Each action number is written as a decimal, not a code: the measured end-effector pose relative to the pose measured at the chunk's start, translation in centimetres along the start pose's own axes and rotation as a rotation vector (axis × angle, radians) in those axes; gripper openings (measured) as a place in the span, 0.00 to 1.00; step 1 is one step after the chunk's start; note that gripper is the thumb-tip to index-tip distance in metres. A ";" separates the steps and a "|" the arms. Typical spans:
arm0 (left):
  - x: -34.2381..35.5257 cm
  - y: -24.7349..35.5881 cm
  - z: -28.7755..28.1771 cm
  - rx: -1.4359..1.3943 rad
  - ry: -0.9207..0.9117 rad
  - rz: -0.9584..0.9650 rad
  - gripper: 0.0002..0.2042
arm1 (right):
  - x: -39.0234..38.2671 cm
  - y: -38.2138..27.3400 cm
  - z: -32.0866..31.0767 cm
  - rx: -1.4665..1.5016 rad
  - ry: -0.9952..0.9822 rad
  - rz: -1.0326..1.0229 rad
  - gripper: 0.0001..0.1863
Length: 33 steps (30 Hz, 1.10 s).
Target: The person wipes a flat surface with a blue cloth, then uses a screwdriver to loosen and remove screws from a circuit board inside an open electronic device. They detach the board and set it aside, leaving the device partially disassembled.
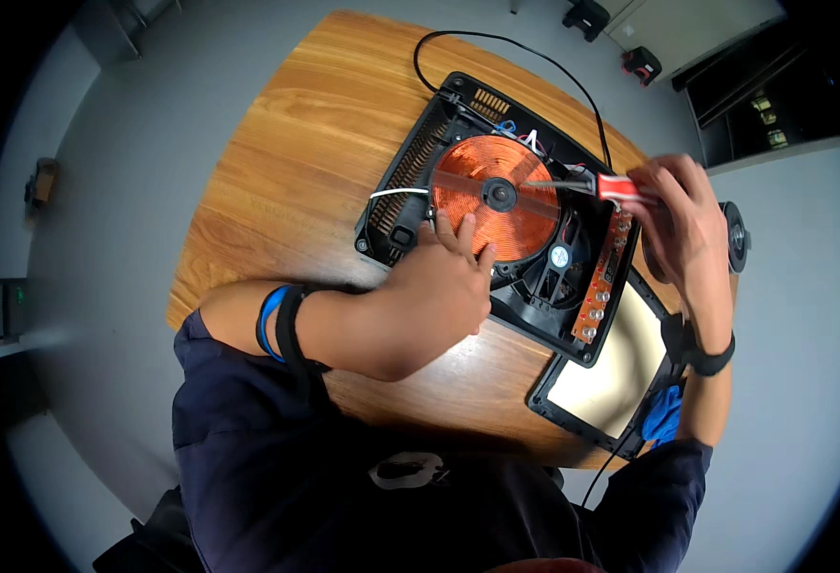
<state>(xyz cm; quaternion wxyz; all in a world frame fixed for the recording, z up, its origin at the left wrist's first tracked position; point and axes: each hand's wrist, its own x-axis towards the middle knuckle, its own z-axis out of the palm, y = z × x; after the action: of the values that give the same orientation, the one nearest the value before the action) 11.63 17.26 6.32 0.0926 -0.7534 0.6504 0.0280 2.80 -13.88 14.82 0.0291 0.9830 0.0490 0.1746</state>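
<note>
Prob. servicing copper coil (527,224) in open housing (420,138), just ahead of L hand (444,282): steadying near edge w/ spread fingers (467,230), gripping red screwdriver (615,186) in R hand (687,215), tip (532,184) nr hub (501,195); next, prob. seat tip squarely before turning. Below R hand, framed panel (603,377) on bench (276,143); poss. in way, white wire (399,191) past L fingers.

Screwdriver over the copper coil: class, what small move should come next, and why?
Probably raise the screwdriver slightly: the right hand holds it with its shaft over the copper coil, tip near the black hub, so it might scratch the windings. Contact is unclear. The left hand lies at the coil's lower edge.
</note>
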 end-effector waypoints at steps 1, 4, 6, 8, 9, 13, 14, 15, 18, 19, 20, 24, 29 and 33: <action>0.1 0.2 0.1 0.021 0.002 0.004 0.36 | 1.6 -0.1 0.3 -0.008 0.001 -0.055 0.16; 0.2 0.6 0.7 0.134 0.041 0.017 0.29 | 5.8 -0.4 1.3 -0.035 0.014 -0.212 0.15; 0.5 0.5 0.6 0.142 0.043 0.017 0.28 | 8.1 -0.8 2.0 -0.057 0.034 -0.310 0.15; 0.7 0.4 0.4 0.174 -0.003 0.068 0.28 | 9.8 -1.1 2.8 -0.043 0.039 -0.359 0.15; 1.0 0.2 0.0 0.167 -0.040 0.095 0.28 | 10.5 -1.2 3.0 -0.043 0.035 -0.380 0.15; 1.8 -0.9 -1.6 0.090 -0.179 0.208 0.28 | 11.7 -1.5 3.5 -0.050 0.038 -0.412 0.15; 1.6 -1.1 -1.7 0.082 -0.182 0.223 0.28 | 11.9 -1.6 3.8 -0.049 0.044 -0.415 0.15; 1.6 -1.1 -1.7 0.084 -0.189 0.223 0.28 | 12.0 -1.7 3.9 -0.047 0.041 -0.411 0.15; 1.9 -0.6 -1.5 0.109 -0.207 0.209 0.28 | 12.1 -1.9 4.1 -0.050 0.031 -0.404 0.14; 1.9 -0.5 -1.5 0.119 -0.208 0.208 0.28 | 12.1 -1.9 4.1 -0.052 0.031 -0.409 0.14; 1.9 -0.6 -1.5 0.126 -0.199 0.223 0.28 | 12.1 -1.9 4.1 -0.056 0.031 -0.411 0.14; 1.5 -0.1 -0.8 0.143 -0.120 0.166 0.27 | 12.1 -1.6 3.5 -0.085 0.053 -0.410 0.14; 1.1 0.1 -0.5 0.163 -0.051 0.125 0.27 | 11.9 -1.4 3.9 -0.101 0.034 -0.408 0.14; 0.7 -0.1 -0.2 0.203 0.016 0.097 0.27 | 12.2 -1.7 3.6 -0.099 0.037 -0.450 0.15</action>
<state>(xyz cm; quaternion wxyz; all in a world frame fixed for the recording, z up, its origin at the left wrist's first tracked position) 11.78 16.59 6.39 0.1619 -0.7080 0.6862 -0.0396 15.29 -11.06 15.48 0.1145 0.9413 0.2591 0.1838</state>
